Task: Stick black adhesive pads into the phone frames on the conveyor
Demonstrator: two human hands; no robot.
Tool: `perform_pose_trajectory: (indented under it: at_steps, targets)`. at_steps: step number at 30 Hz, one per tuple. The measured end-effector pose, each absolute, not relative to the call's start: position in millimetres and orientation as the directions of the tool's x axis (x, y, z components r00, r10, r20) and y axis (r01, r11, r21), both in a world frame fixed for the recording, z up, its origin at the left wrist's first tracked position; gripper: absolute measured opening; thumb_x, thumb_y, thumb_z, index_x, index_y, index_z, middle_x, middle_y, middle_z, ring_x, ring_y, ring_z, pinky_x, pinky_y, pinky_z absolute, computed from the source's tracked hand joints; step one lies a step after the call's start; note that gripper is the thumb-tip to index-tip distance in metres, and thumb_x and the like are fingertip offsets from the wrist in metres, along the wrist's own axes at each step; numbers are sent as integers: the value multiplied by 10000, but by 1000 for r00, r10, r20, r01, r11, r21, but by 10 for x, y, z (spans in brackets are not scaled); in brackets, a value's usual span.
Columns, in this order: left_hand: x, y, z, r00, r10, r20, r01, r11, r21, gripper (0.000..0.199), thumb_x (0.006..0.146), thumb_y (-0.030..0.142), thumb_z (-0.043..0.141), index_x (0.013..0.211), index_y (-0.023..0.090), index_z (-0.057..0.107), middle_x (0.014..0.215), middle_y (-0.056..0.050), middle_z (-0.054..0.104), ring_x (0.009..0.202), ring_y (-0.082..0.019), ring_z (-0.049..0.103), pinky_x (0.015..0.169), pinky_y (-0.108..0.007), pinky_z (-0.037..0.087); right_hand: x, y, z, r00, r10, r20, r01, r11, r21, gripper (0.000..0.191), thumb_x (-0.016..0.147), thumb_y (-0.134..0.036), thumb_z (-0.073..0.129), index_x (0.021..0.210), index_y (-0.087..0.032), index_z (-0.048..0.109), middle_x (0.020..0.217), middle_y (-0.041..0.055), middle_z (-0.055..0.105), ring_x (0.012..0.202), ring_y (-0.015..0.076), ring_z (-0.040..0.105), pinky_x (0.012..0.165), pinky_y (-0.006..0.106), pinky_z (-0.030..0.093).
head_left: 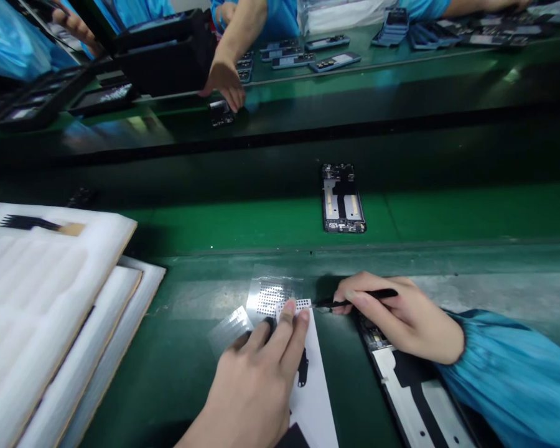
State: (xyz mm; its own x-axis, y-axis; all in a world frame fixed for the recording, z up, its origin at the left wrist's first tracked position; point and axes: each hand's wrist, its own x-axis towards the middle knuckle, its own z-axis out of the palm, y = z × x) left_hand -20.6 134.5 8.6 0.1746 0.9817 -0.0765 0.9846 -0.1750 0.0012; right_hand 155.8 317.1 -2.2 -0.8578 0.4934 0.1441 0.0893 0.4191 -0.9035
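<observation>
Left hand fingers press small perforated sheet; right hand fingers grip tweezers just beside it; a slip could tear it.

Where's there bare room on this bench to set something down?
Bare green mat lies between the foam trays and the white sheet. Green belt lies right of the phone chassis. It's crowded at your left hand and right hand.

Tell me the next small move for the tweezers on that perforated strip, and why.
I'd probably have the right hand slide the tip of the black tweezers under the edge of the small perforated strip and lift gently. The tip already sits at that edge, and the left hand is pressing on the white backing sheet, which should steady it.
</observation>
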Motion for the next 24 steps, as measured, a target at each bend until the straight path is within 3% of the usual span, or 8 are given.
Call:
perform_pose_trajectory:
  at_steps: [7, 10, 12, 14, 16, 18, 20, 24]
  targets:
    - [-177, 1356, 107, 124, 984, -128, 992, -124, 5, 787, 719, -21, 429, 1496, 97, 420, 1492, -137, 538, 996, -298, 697, 594, -390, 644, 1550, 3145, -71, -827, 560, 52, 108, 249, -962, 248, 1031, -323, 492, 1056, -201, 707, 1039, 58, 770, 814, 160, 782, 751, 236, 629]
    - [-180, 1344, 86, 107, 988, -113, 994, -105, 31, 766, 730, -34, 412, 1481, 110, 439, 1483, -133, 550, 987, -302, 702, 582, -398, 639, 1521, 3154, -97, -799, 600, 23, 100, 170, -980, 283, 1023, -368, 520, 1043, -174, 725, 1012, 78, 782, 801, 179, 791, 758, 259, 643]
    - [-190, 1318, 75, 80, 994, -74, 989, -70, 127, 728, 765, -26, 403, 1472, 142, 445, 1477, -128, 557, 1025, -316, 696, 618, -420, 640, 1503, 3163, -91, -771, 637, 5, 81, 106, -991, 335, 1016, -408, 539, 954, -162, 757, 974, 90, 784, 756, 184, 789, 724, 271, 648]
    - [-197, 1289, 91, -48, 999, -21, 913, 53, 404, 582, 869, 41, 420, 1428, 196, 472, 1424, -114, 605, 1121, -297, 667, 781, -429, 627, 1500, 3158, -39, -734, 680, 13, 33, 54, -998, 411, 1011, -438, 546, 819, -165, 785, 996, 100, 777, 699, 170, 775, 691, 275, 648]
    - [-196, 1275, 145, -234, 965, -119, 589, 238, 773, 372, 975, 207, 463, 1343, 245, 501, 1295, -90, 667, 1003, -218, 694, 823, -356, 593, 1525, 3131, 70, -699, 714, 38, -2, 50, -999, 453, 1013, -448, 538, 751, -194, 806, 1020, 91, 770, 703, 161, 763, 701, 278, 646]
    - [-190, 1288, 225, -246, 905, -346, 89, 376, 922, 266, 999, 367, 491, 1223, 236, 550, 1031, -48, 690, 678, -126, 634, 659, -272, 544, 1592, 3101, 205, -675, 734, 76, 21, 122, -992, 443, 1022, -441, 520, 770, -256, 834, 1015, 67, 767, 791, 169, 760, 749, 270, 641]
    - [-185, 1320, 302, -125, 860, -495, -264, 452, 852, 269, 988, 413, 504, 1121, 199, 600, 809, -3, 607, 523, -83, 500, 540, -241, 439, 1705, 3093, 302, -658, 744, 118, 102, 243, -965, 428, 1031, -427, 504, 792, -324, 844, 1005, 41, 766, 888, 173, 745, 811, 256, 624]
    - [-172, 1376, 366, -38, 795, -606, -533, 496, 685, 242, 964, 364, 539, 986, 159, 666, 701, 0, 537, 550, -92, 467, 531, -234, 357, 2011, 3140, 224, -614, 784, 87, 266, 309, -913, 462, 1029, -427, 501, 718, -339, 831, 889, 32, 774, 982, 202, 726, 840, 257, 608]
